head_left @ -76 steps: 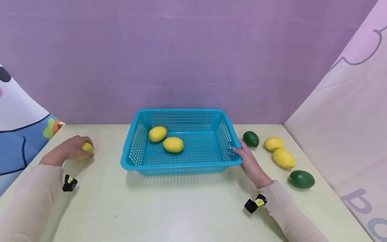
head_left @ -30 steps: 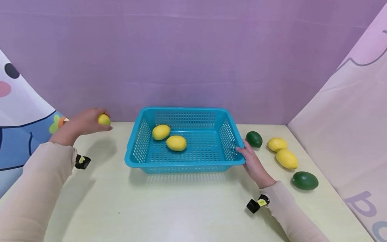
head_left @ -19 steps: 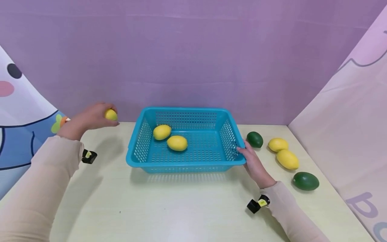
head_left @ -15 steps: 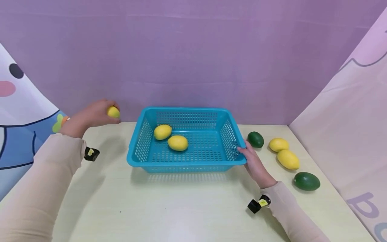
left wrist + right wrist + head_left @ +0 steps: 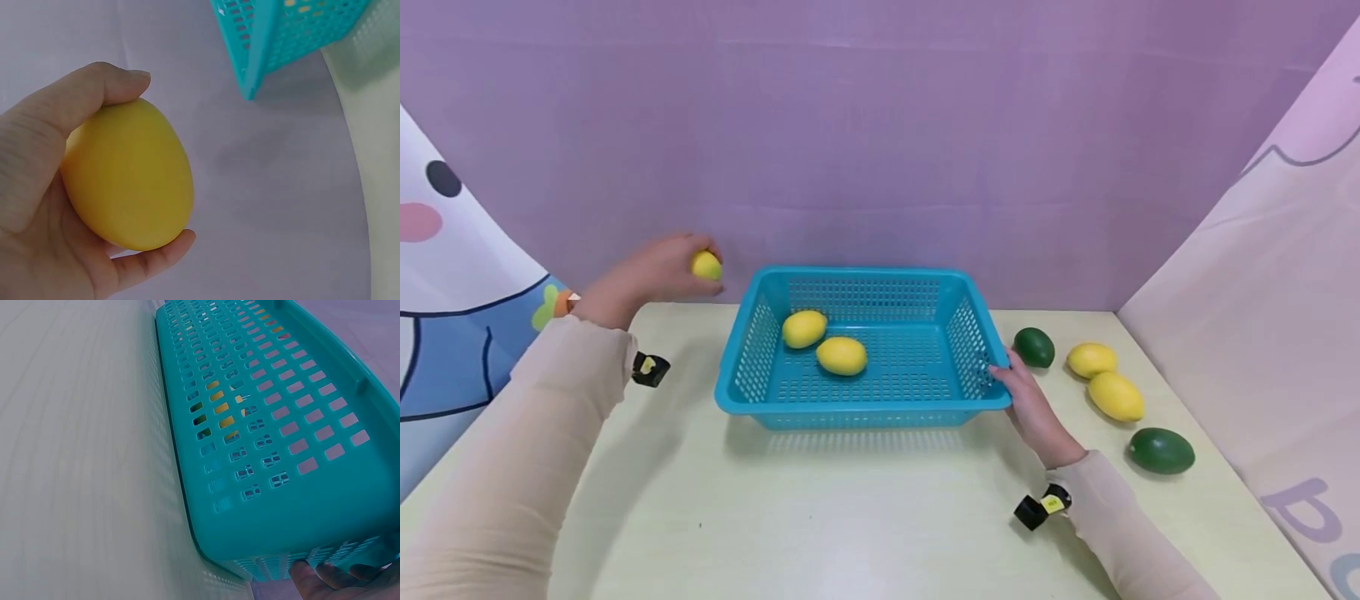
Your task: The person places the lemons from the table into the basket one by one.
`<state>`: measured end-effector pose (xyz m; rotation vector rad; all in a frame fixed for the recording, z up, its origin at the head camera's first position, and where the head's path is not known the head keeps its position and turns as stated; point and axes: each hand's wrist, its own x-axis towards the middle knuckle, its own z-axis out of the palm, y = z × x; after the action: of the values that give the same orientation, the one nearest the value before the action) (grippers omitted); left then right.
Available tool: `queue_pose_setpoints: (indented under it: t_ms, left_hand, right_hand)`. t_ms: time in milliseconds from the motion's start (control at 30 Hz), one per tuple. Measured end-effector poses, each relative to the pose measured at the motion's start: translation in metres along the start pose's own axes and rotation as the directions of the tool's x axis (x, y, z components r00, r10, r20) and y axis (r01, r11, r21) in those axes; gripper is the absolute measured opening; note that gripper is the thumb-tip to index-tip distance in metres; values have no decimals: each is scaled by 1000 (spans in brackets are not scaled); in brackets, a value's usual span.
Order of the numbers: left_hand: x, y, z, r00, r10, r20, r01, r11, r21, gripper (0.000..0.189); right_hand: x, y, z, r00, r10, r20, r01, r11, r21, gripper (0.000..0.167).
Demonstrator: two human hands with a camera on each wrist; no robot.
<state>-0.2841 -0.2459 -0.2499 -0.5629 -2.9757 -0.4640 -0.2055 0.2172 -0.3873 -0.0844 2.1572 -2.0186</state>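
My left hand (image 5: 698, 269) holds a yellow lemon (image 5: 707, 265) in the air, just left of the far-left corner of the blue basket (image 5: 865, 406). The left wrist view shows thumb and fingers curled round the lemon (image 5: 128, 181), with the basket's corner (image 5: 262, 44) above it. Two more lemons (image 5: 804, 328) (image 5: 842, 356) lie inside the basket. My right hand (image 5: 1006, 375) grips the basket's right rim; its fingertips (image 5: 331, 575) show under the rim of the basket wall (image 5: 281, 487).
On the table right of the basket lie a green fruit (image 5: 1034, 347), two lemons (image 5: 1091, 360) (image 5: 1116, 396) and another green fruit (image 5: 1162, 451). A purple backdrop closes the back, and printed cloth panels (image 5: 1262, 275) close both sides.
My left hand has lifted the lemon off the table at the left and carried it up and rightward to the basket's far-left corner. The right hand stayed on the rim.
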Motion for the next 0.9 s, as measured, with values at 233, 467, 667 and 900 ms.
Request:
queue_pose_setpoints:
  t_ms: [233, 467, 667, 900]
  left_hand:
    - [12, 17, -3, 1000, 18, 13, -18, 1000, -18, 32]
    - [20, 32, -1, 999, 27, 34, -27, 1000, -10, 32]
    - [25, 43, 0, 997, 52, 53, -51, 998, -24, 33]
    - [31, 52, 4, 996, 75, 42, -74, 997, -27, 32]
  right_hand:
    - [-2, -3, -1, 1000, -3, 0, 3, 1000, -2, 57]
    - [-1, -3, 0, 1000, -8, -2, 8, 1000, 9, 56]
    - [-3, -4, 0, 1000, -9, 3, 9, 1000, 3, 57]
    - [-3, -5, -2, 1000, -19, 5, 19, 1000, -7, 57]
